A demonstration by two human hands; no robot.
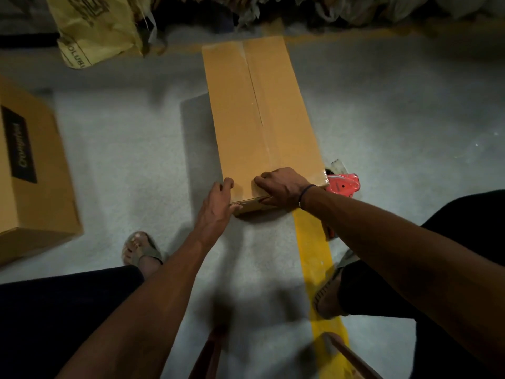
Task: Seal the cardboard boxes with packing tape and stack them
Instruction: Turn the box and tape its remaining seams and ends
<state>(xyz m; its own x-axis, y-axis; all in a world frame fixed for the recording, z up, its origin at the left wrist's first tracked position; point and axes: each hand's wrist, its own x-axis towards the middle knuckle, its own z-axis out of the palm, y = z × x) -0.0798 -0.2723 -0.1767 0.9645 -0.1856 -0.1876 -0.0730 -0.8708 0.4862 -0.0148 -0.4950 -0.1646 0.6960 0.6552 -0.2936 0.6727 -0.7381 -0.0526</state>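
Box: long tan cardboard box (262,119) lying flat on the pale grey floor (131,149), running away from the person, near end right at their hands.
Right-hand grip: right hand (284,188) is on the top face at the near edge, fingers curled and pressing down on the cardboard over the centre seam. Pressing rather than pinching, as far as I can tell.
Left-hand grip: left hand (218,199) hooks the near left corner, fingertips on top and thumb along the end face, so it's wrapped round that corner.
Tape: clear packing tape strip (255,86) runs down the middle seam, glossy and a bit wrinkled. Whether it wraps over the near end is hidden by the hands.
Step, my guess: rubbing down the tape end, so sealing looks nearly finished on this one.
Next move: probably lift it by both ends and carry it to a stack; it's long, so keep it level.
Dispenser: red tape gun (343,183) sits on the floor just beside the near right corner.
Other box: brown cardboard box (30,170) well apart to the left, with a black label, script too blurred to read.
Writing: yellowish sack (95,28) at the top left shows partial letters like "OLUB", nothing complete.
Floor marking: yellow painted line (314,255) runs under the near end.
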